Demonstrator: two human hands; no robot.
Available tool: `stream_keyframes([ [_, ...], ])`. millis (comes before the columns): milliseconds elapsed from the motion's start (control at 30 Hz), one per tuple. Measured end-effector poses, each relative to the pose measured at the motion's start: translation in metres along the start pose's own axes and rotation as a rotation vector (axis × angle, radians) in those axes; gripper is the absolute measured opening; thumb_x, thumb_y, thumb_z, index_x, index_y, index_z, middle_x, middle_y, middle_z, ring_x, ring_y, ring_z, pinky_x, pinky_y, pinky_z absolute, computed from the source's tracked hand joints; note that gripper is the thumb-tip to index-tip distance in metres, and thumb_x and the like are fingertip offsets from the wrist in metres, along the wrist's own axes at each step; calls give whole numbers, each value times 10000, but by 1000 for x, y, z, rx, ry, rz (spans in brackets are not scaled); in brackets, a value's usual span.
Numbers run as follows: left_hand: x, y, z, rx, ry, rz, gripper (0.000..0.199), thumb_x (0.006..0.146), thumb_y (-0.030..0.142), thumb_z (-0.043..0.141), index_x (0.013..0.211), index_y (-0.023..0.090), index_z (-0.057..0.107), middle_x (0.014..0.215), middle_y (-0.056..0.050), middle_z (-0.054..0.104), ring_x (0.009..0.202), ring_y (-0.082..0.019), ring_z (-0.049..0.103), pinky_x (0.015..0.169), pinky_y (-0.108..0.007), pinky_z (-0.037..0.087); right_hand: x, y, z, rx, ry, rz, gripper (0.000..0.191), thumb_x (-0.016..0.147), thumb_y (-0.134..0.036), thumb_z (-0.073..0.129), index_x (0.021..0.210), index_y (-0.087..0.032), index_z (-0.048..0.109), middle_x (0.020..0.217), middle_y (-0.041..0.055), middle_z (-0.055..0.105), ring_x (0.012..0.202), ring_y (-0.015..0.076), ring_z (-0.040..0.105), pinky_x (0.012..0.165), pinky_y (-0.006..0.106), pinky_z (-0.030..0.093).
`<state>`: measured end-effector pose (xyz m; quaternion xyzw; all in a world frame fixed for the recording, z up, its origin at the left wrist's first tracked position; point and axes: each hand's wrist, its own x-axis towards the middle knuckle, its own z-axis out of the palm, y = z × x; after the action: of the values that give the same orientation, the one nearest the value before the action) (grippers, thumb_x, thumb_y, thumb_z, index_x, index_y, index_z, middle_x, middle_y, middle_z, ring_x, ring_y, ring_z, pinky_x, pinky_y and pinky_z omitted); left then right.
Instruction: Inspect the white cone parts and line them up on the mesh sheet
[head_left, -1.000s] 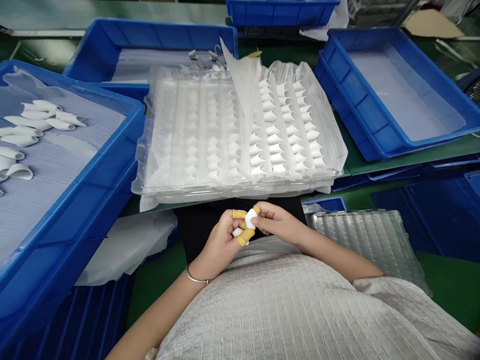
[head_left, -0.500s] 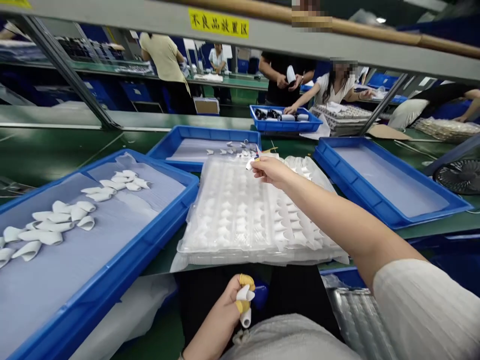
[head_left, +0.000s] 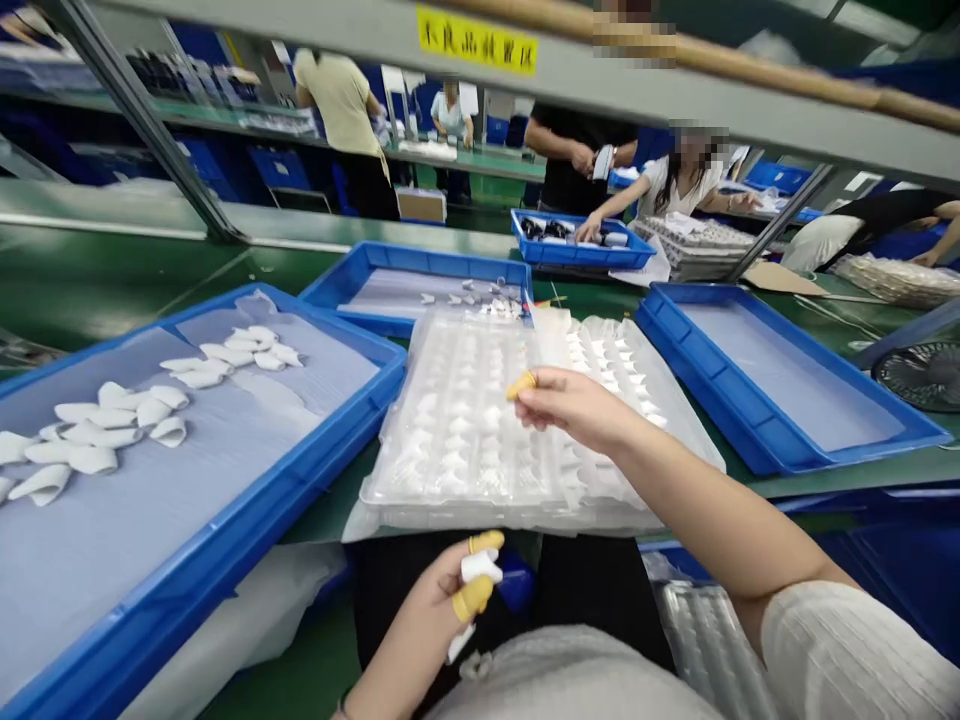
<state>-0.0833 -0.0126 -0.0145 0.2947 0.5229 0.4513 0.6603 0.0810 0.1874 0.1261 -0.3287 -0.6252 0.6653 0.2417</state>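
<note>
My left hand (head_left: pixel 442 600), with yellow finger cots, grips a small white curved plastic piece (head_left: pixel 481 566) between thumb and finger, low in front of my lap. A second white piece (head_left: pixel 459 643) sticks out beneath the same hand. Over the clear plastic blister tray (head_left: pixel 390 485) hovers my right hand (head_left: pixel 562 402), fingers closed together; no piece shows at its fingertips. Rows of white pieces sit in that tray, and a translucent sheet lies over part of it. To the left, a large blue tray (head_left: pixel 300 495) holds several loose white curved pieces (head_left: pixel 105 425) on a pale liner.
A blue tray (head_left: pixel 442 262) with small pieces stands behind the blister tray. Another blue tray (head_left: pixel 750 440) and a small black fan (head_left: pixel 922 375) are at right. A grey rail (head_left: pixel 637 100) with a yellow label crosses above. Co-workers handle parts beyond the bench.
My right hand has drawn back toward me from the tray's far edge; the white piece at its fingertips no longer shows. My left hand has turned slightly, its pieces tilted differently.
</note>
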Motion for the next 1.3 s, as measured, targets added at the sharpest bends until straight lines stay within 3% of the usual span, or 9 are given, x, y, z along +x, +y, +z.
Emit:
stream_keyframes([
  [100,-2,19,14,19,-19,35,625,713,509,763,1259,241,620,719,4,599,572,-121,479,544,-252,408,-69,25,17,-105,-135,26,195,901,-345,633,814,-171,642,752,25,626,693,142,573,643,277,447],
  [267,-5,32,39,221,-50,168,484,854,378,637,1312,242,567,941,-42,650,802,-173,596,716,-295,500,-118,88,44,-62,1,103,186,904,-371,640,930,-189,614,746,-9,543,664,134,510,621,272,420],
  [367,-6,29,48,446,-66,250,417,893,339,578,1301,248,583,949,-42,633,913,-203,596,785,-317,501,-121,108,52,-6,43,95,240,885,-416,647,918,-183,599,756,-7,543,667,136,508,616,267,424],
  [533,-10,22,49,711,-90,246,499,874,298,592,1365,255,514,759,24,506,645,-132,472,598,-263,433,-126,105,37,-80,17,86,354,941,-461,539,735,-173,544,661,-17,523,621,123,473,589,251,377],
  [633,-12,21,51,789,-125,235,346,867,299,598,1206,229,604,730,30,501,631,-127,455,581,-260,400,-130,106,31,-59,-39,161,354,923,-469,563,734,-170,544,623,-29,506,567,110,431,535,240,321],
  [800,-13,17,57,753,-86,192,230,826,311,654,1026,217,589,703,47,523,618,-125,468,574,-257,394,-133,120,42,37,38,168,319,869,-480,635,822,-184,526,644,-48,488,569,104,428,520,228,321],
  [933,-12,12,58,701,-84,182,201,818,334,662,909,208,535,752,36,564,660,-129,509,594,-259,416,-135,125,51,-99,123,167,416,709,-452,805,776,-197,484,649,-66,458,566,92,385,483,210,281],
  [1100,-13,9,58,603,-117,116,218,797,308,684,900,208,521,728,51,523,648,-115,482,592,-251,410,-132,128,45,76,116,200,421,938,-508,492,665,-189,469,544,-44,491,486,93,446,480,227,336],
  [1300,-14,8,59,542,-134,94,224,793,281,687,939,208,535,727,52,511,646,-111,473,601,-255,407,-134,135,37,208,156,221,397,939,-513,502,725,-179,514,582,-41,516,497,91,486,471,214,346],
])
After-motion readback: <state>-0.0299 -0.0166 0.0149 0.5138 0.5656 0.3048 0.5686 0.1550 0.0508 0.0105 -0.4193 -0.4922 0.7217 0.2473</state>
